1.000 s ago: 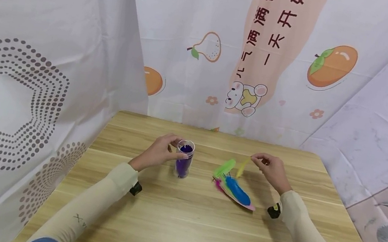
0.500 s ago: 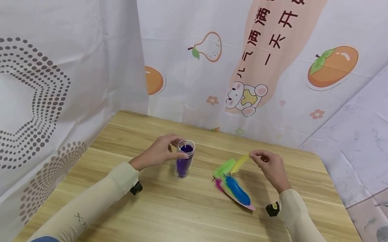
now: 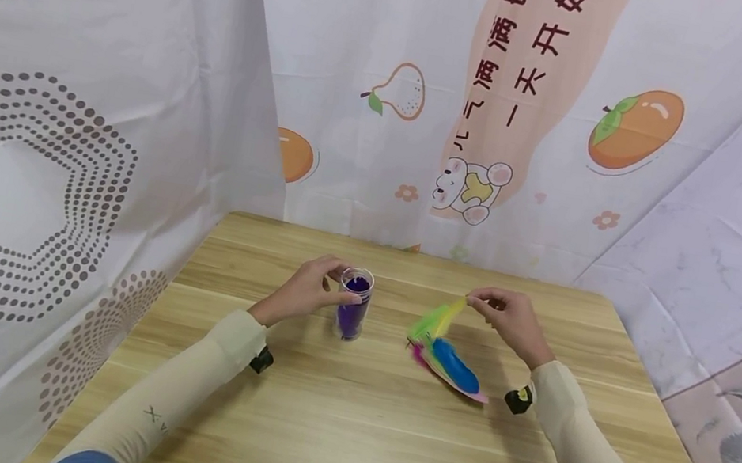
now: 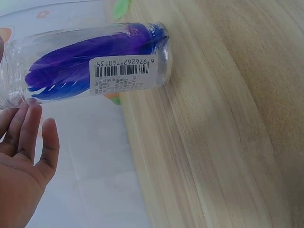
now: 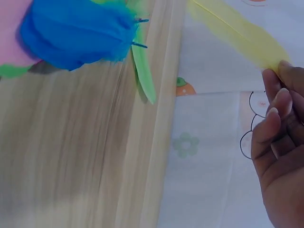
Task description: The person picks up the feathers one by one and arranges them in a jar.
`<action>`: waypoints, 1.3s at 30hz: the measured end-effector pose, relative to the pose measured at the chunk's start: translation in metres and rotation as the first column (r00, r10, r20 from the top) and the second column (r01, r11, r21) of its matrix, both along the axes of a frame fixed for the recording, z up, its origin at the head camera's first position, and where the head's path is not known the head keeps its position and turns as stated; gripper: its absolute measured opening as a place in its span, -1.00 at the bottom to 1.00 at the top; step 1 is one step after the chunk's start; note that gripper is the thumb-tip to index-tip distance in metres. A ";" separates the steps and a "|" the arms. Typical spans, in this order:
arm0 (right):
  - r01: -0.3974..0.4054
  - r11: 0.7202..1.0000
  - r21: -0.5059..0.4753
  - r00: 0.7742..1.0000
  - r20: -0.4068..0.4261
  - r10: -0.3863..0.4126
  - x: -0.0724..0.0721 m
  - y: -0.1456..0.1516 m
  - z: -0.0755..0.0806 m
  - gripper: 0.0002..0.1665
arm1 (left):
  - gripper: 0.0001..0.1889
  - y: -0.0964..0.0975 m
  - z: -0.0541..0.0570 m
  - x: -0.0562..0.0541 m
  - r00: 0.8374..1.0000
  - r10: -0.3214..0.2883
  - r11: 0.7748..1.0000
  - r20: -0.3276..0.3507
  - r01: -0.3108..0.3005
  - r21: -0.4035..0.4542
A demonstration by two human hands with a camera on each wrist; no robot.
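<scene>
A clear glass jar [image 3: 352, 323] stands upright on the table, with purple and blue feathers [image 4: 80, 59] inside it. My left hand [image 3: 302, 293] holds the jar near its rim, thumb in front and fingers behind. In the left wrist view a white barcode label [image 4: 124, 73] shows on the glass. Between thumb and index finger, my right hand [image 3: 510, 322] pinches one end of a yellow feather [image 5: 237, 35]. Its other end hangs over a small pile of feathers, where a blue feather [image 3: 459, 367], a green feather [image 3: 426, 323] and a magenta feather [image 3: 420, 354] show.
The wooden table [image 3: 340, 435] carries the jar left of the feather pile. A printed white curtain [image 3: 364, 38] hangs along its back edge, with another patterned cloth [image 3: 9, 193] at the left. Each wrist wears a small black device [image 3: 518, 400].
The right hand has moved left with the yellow feather, bringing it over the green feather and the pile. The left hand and jar have stayed in place.
</scene>
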State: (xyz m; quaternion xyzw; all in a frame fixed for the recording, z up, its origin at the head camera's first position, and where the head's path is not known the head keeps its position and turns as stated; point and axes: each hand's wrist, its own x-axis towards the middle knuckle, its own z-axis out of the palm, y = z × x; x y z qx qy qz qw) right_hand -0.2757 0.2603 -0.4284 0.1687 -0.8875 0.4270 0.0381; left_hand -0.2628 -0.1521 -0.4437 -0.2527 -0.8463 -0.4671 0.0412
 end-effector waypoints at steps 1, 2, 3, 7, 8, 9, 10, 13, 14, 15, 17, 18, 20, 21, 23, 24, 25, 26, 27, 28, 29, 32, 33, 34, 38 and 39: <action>-0.003 1.000 0.002 1.000 0.009 0.003 0.000 -0.001 0.001 -0.64 | -0.42 0.000 0.000 0.000 1.000 0.000 1.000 -0.001 0.000 0.002; -0.007 1.000 0.003 1.000 0.015 0.007 0.001 -0.001 0.001 -0.64 | -0.41 0.000 0.000 -0.001 1.000 -0.001 1.000 -0.001 0.001 0.001; -0.011 1.000 0.003 1.000 0.019 0.010 0.001 -0.002 0.002 -0.65 | -0.41 0.000 -0.001 -0.001 1.000 0.000 1.000 0.000 0.000 -0.001; -0.029 0.999 -0.013 0.999 0.019 0.030 0.002 -0.005 0.004 -0.66 | -0.41 0.001 0.000 -0.001 1.000 0.001 1.000 0.005 -0.001 -0.010; -0.035 0.999 -0.014 0.999 0.018 0.035 0.003 -0.006 0.004 -0.66 | -0.41 0.001 0.000 0.000 1.000 0.001 1.000 0.007 -0.001 -0.013; -0.042 0.999 -0.018 0.999 0.015 0.042 0.003 -0.007 0.005 -0.66 | -0.42 0.001 0.001 0.000 1.000 0.002 1.000 0.010 -0.002 -0.015; -0.046 0.999 -0.018 0.999 0.011 0.047 0.003 -0.007 0.006 -0.66 | -0.42 0.001 0.001 0.001 1.000 0.003 1.000 0.014 -0.003 -0.016; -0.052 0.999 -0.016 0.999 0.006 0.052 0.003 -0.009 0.008 -0.66 | -0.43 0.002 0.003 0.002 1.000 0.010 1.000 0.022 -0.010 -0.019; -0.051 0.999 -0.014 0.999 0.005 0.051 0.003 -0.009 0.009 -0.66 | -0.43 0.002 0.003 0.002 1.000 0.011 1.000 0.023 -0.011 -0.019; -0.048 0.999 -0.015 0.999 0.005 0.048 0.003 -0.010 0.010 -0.66 | -0.44 0.002 0.003 0.002 1.000 0.013 1.000 0.024 -0.013 -0.019; -0.040 0.999 -0.020 0.999 0.010 0.040 0.002 -0.011 0.011 -0.65 | -0.44 0.002 0.003 0.002 1.000 0.014 1.000 0.022 -0.014 -0.019; -0.038 0.999 -0.023 0.999 0.013 0.038 0.002 -0.011 0.012 -0.65 | -0.44 0.002 0.003 0.002 1.000 0.016 1.000 0.022 -0.016 -0.020; -0.034 0.999 -0.031 0.999 0.013 0.034 0.002 -0.012 0.013 -0.65 | -0.43 0.002 0.003 0.002 1.000 0.017 1.000 0.021 -0.017 -0.020; -0.032 0.999 -0.037 0.999 0.013 0.033 0.002 -0.013 0.014 -0.64 | -0.43 0.002 0.003 0.002 1.000 0.018 1.000 0.022 -0.018 -0.022; -0.032 0.998 -0.046 0.999 0.012 0.032 0.002 -0.014 0.016 -0.61 | -0.43 0.002 0.002 0.001 1.000 0.020 1.000 0.025 -0.019 -0.025; -0.030 0.998 -0.048 0.999 0.012 0.031 0.003 -0.015 0.017 -0.60 | -0.43 0.002 0.002 0.001 0.999 0.020 0.999 0.027 -0.020 -0.027; -0.029 0.998 -0.052 0.999 0.013 0.029 0.003 -0.016 0.017 -0.60 | -0.42 0.002 0.002 0.001 0.999 0.019 0.999 0.028 -0.019 -0.026; -0.027 0.998 -0.056 1.000 0.014 0.028 0.003 -0.017 0.018 -0.59 | -0.42 0.002 0.002 0.001 0.999 0.019 0.999 0.028 -0.018 -0.028; -0.025 0.998 -0.058 1.000 0.014 0.026 0.004 -0.018 0.019 -0.58 | -0.42 0.002 0.001 0.001 0.999 0.019 0.999 0.030 -0.018 -0.028; -0.023 0.998 -0.061 1.000 0.013 0.024 0.004 -0.018 0.019 -0.57 | -0.42 0.002 0.001 0.001 0.999 0.019 0.999 0.028 -0.018 -0.028; -0.023 0.998 -0.062 1.000 0.011 0.024 0.004 -0.019 0.020 -0.58 | -0.41 0.002 0.001 0.001 0.999 0.018 1.000 0.027 -0.017 -0.026; -0.020 0.997 -0.072 1.000 0.006 0.020 0.003 -0.021 0.023 -0.58 | -0.41 0.002 0.001 0.001 1.000 0.020 1.000 0.021 -0.019 -0.023; -0.015 0.997 -0.075 1.000 0.005 0.016 0.003 -0.022 0.024 -0.58 | -0.40 0.002 0.001 0.001 1.000 0.019 1.000 0.019 -0.019 -0.022; -0.015 0.997 -0.079 1.000 0.005 0.015 0.003 -0.022 0.025 -0.58 | -0.40 0.002 0.000 0.001 1.000 0.019 1.000 0.014 -0.019 -0.022; -0.003 0.997 -0.083 1.000 0.009 0.003 0.003 -0.025 0.029 -0.58 | -0.40 0.001 0.000 0.000 1.000 0.021 0.999 0.012 -0.021 -0.024; -0.002 0.997 -0.083 1.000 0.007 0.003 0.003 -0.026 0.030 -0.58 | -0.40 0.002 0.000 0.000 1.000 0.021 0.999 0.013 -0.021 -0.024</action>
